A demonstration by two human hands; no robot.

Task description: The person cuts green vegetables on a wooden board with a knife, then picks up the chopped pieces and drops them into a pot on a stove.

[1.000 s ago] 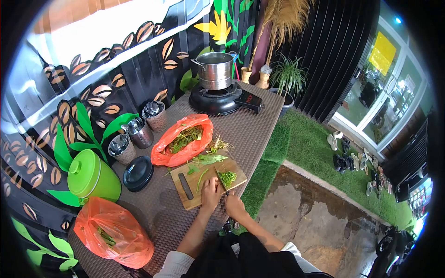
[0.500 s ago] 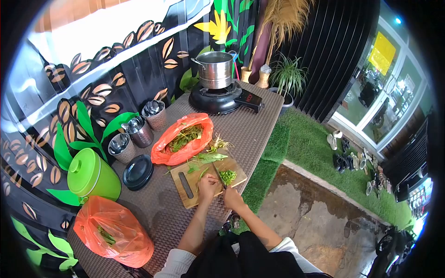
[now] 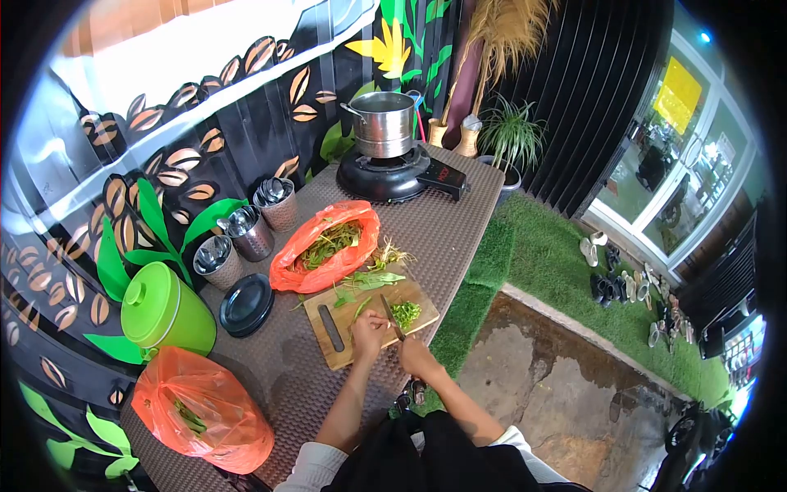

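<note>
On the wooden cutting board [image 3: 337,351] my right hand [image 3: 418,357] is closed around the handle of a knife [image 3: 388,310], its blade pointing away from me. To the left of the blade, my left hand [image 3: 368,334] pinches some green stems [image 3: 361,307], mostly hidden by the fingers. Chopped greens [image 3: 406,313] lie in a small heap just right of the blade. Whole leafy greens [image 3: 370,280] rest along the far side of the board, with a clump of pale roots [image 3: 391,255] behind them.
An open orange bag of greens [image 3: 328,246] stands beyond the board. A second orange bag [image 3: 215,410], green canister [image 3: 160,307], dark plates [image 3: 246,305] and cutlery cups [image 3: 250,234] line the left. A pot [image 3: 385,131] sits on a portable stove [image 3: 381,180] at the far end.
The knife has shifted very slightly toward me, and its blade shows a little farther from my left fingers. The view has moved a touch; both hands stay over the board.
</note>
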